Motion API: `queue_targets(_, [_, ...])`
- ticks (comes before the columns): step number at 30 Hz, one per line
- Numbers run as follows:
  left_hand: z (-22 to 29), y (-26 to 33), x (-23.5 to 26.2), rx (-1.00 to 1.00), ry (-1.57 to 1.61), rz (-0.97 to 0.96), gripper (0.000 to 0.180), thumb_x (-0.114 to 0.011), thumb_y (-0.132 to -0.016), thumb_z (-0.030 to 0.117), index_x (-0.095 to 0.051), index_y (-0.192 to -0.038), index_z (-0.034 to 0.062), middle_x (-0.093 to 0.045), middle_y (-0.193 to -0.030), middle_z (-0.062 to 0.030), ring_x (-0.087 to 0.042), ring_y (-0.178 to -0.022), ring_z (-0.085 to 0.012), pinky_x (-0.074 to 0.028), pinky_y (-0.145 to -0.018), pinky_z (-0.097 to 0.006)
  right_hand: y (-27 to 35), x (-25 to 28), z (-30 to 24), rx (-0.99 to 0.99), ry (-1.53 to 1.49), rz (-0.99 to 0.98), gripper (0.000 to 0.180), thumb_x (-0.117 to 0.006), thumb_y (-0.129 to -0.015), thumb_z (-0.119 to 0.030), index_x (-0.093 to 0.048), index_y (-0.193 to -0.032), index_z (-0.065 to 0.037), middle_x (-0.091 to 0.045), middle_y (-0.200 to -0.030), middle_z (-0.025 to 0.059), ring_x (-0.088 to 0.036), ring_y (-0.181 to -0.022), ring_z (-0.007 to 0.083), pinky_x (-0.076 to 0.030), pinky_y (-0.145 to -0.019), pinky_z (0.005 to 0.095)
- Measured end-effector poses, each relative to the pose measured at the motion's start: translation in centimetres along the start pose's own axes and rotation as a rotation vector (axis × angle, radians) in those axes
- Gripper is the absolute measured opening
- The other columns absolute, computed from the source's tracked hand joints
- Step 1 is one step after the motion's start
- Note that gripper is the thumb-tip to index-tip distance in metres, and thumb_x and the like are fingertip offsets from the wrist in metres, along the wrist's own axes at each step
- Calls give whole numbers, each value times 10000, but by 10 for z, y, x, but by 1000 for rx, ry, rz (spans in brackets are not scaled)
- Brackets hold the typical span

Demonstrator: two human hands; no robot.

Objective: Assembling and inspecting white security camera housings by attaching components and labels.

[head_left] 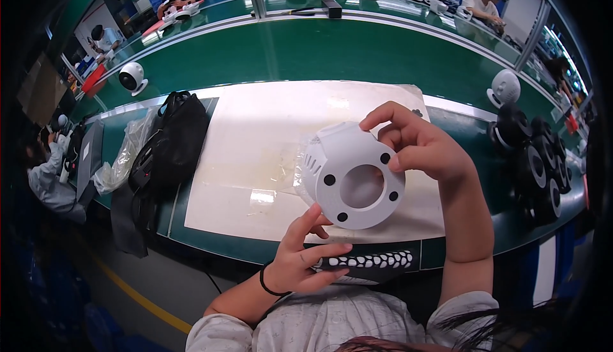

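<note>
A white plastic housing (pixel 329 192) is tilted up over the pale mat, its ring-shaped base facing me. The base has a large round hole and several black round pads; vent slots show on its left side. My right hand (pixel 418 141) is closed on the upper right rim, thumb on the base face and fingers over the far side. At the lower left rim, my left hand (pixel 303 259) touches the housing with one fingertip, its other fingers spread. Beneath those fingers lies a black strip with white rounded patches (pixel 373 260) along the table's near edge.
A pale mat (pixel 236 141) covers the green table. Left of it are a black bag (pixel 172 141) and clear plastic wrap (pixel 128 154). Black round parts (pixel 533 160) cluster at the right. White camera-like units (pixel 132 77) stand farther back. Several people work at other benches.
</note>
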State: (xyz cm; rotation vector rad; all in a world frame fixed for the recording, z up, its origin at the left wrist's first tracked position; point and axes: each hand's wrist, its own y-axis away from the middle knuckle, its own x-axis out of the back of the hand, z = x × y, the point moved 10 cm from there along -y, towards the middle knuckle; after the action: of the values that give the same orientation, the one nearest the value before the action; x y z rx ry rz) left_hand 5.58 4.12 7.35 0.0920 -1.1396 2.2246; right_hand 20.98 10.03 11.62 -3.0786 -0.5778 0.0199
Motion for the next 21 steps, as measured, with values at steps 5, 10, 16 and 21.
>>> queue_targets(5, [0,0,-1,3,2,-4,313,-735,-635,96,-666,-940,91,-214,-1402,-176,-507,-1058,-260,-448,-731,-298,1,-1,-1,3,11,7,531,-523,-646,-28,-422,-1167,-41,-508,-669,-4,-485,-628,66,-410,-600,212])
queue_targets(10, [0,0,-2,3,2,-9,317,-737,-638,100,-666,-947,91,-209,-1405,-172,-503,-1063,-258,-449,-728,-295,2,0,-1,-10,33,15,531,-513,-648,-29,-416,-1170,-39,-506,-663,-4,-483,-630,66,-400,-598,214])
queue_targets(16, [-1,1,-2,-2,4,-11,315,-737,-640,102,-666,-947,92,-199,-1409,-169,-501,-1068,-259,-451,-728,-296,2,0,-2,-5,86,26,539,-515,-647,-41,-416,-1176,-51,-497,-686,-3,-476,-645,70,-392,-608,217])
queue_targets(21, [0,0,-2,1,3,-17,309,-737,-640,101,-666,-941,93,-197,-1409,-167,-500,-1074,-261,-451,-731,-298,3,-1,-2,-2,90,17,552,-526,-644,-44,-414,-1184,-65,-488,-717,3,-476,-666,75,-396,-614,220])
